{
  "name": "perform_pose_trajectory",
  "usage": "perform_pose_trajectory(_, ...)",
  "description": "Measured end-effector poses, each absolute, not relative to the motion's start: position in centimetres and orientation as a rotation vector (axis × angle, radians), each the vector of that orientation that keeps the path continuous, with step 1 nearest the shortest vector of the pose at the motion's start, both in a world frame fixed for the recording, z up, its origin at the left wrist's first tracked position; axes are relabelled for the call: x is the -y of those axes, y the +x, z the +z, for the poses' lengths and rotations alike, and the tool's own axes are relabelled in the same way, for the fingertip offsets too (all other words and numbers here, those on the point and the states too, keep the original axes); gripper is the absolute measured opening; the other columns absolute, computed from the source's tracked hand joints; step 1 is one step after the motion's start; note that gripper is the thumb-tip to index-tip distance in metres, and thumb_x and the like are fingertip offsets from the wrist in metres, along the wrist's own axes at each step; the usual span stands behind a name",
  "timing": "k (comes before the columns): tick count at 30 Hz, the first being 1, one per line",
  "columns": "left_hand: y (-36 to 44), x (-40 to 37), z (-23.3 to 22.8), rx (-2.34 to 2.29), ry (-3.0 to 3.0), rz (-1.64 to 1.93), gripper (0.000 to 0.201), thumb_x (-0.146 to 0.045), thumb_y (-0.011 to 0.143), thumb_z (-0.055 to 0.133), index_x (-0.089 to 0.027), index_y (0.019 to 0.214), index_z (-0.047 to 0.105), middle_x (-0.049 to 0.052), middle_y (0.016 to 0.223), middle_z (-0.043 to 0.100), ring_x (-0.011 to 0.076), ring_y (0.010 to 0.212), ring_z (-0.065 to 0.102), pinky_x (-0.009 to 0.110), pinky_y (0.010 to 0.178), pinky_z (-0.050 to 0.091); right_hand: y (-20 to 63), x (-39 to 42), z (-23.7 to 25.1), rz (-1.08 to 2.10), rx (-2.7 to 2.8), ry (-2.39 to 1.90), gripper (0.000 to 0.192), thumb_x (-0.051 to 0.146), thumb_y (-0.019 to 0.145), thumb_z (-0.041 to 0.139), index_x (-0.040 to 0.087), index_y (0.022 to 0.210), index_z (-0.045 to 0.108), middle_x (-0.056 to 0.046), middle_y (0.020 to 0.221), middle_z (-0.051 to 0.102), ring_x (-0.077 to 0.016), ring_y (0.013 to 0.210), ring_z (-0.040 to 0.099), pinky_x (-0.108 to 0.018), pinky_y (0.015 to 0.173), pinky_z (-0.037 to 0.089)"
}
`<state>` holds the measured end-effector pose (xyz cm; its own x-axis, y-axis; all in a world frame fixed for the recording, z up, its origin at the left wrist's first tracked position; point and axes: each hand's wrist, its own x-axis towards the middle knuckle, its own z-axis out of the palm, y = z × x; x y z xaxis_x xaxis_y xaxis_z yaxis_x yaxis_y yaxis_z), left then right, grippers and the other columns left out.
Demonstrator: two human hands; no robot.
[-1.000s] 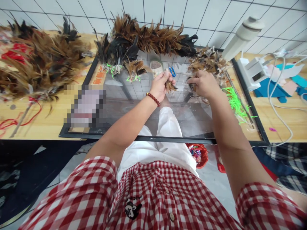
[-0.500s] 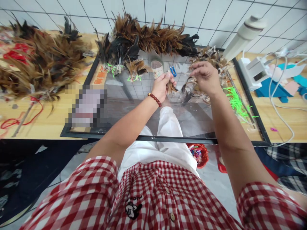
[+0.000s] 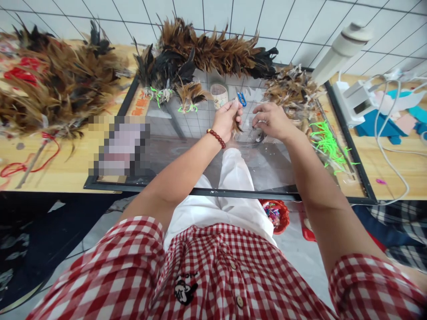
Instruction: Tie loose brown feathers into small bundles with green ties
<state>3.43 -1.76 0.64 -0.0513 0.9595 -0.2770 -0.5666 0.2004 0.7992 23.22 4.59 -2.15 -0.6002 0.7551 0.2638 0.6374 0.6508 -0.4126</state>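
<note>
My left hand, with a beaded bracelet at its wrist, is closed on a small bunch of brown feathers; the tips poke out below the fingers. To its right, my right hand is held low over the glass with its fingers bent and apart, and I see nothing between them. Beside it lies a pile of loose brown and grey feathers. Blue-handled thread snips lie just beyond my left hand, next to a round patterned tub.
A black-framed glass panel covers the table. A long feather garland lies at the back, and feather bunches with green ties at the left. Green strips lie right, near a white power block with cables. A bigger feather heap lies far left.
My right hand has come down and left from above the loose feather pile, closer to my left hand. My left hand has stayed nearly in place, still holding the feathers.
</note>
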Motion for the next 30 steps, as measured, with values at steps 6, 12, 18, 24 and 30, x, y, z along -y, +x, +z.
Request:
perform_pose_trajectory(6,3.7,1.4,-0.1,-1.009,0.547,1.365,0.016,-0.033,0.101,0.067,-0.020,0.092,0.065,-0.007,0.064,0.059,0.0016,0.050,0.053,0.013,0.056,0.046,20.4,-3.0,-0.9,0.836,1.924,-1.084,0.029,0.049,0.087,0.079,0.027,0.079,0.062,-0.004,0.085,0.067,-0.0241,0.092,0.064,-0.046,0.095,0.057)
perform_pose_trajectory(12,4.4,1.4,-0.5,-0.995,0.544,1.411,0.011,-0.032,0.099,0.070,-0.021,0.096,0.069,-0.007,0.062,0.058,0.0026,0.053,0.056,0.013,0.056,0.046,16.8,-1.3,-0.8,1.248,1.424,-1.039,0.039,0.049,0.081,0.087,0.025,0.081,0.057,0.001,0.074,0.059,-0.0144,0.069,0.060,-0.029,0.064,0.051)
perform_pose_trajectory(18,4.5,1.4,-0.5,-0.919,0.548,1.426,0.010,-0.026,0.099,0.069,-0.019,0.093,0.069,-0.007,0.064,0.059,0.0017,0.052,0.054,0.013,0.057,0.048,16.8,-1.8,-2.0,1.146,1.366,-1.031,0.048,0.056,0.080,0.087,0.027,0.086,0.050,0.004,0.073,0.053,-0.0141,0.071,0.061,-0.027,0.063,0.050)
perform_pose_trajectory(24,4.6,1.4,-0.3,-0.966,0.520,1.389,0.011,-0.031,0.097,0.073,-0.020,0.099,0.072,-0.006,0.066,0.059,0.0029,0.057,0.057,0.014,0.059,0.048,16.9,-1.6,-2.0,1.158,1.379,-1.026,0.051,0.056,0.075,0.091,0.026,0.084,0.050,0.005,0.070,0.053,-0.0131,0.067,0.060,-0.027,0.062,0.051)
perform_pose_trajectory(30,3.4,0.6,-0.3,-0.908,0.492,1.448,0.018,-0.036,0.101,0.066,-0.018,0.102,0.070,-0.001,0.079,0.068,0.0093,0.080,0.071,0.019,0.073,0.056,19.1,-3.9,-3.0,1.051,1.487,-1.054,0.044,0.057,0.077,0.089,0.027,0.092,0.060,0.001,0.083,0.069,-0.0181,0.086,0.070,-0.032,0.072,0.058)
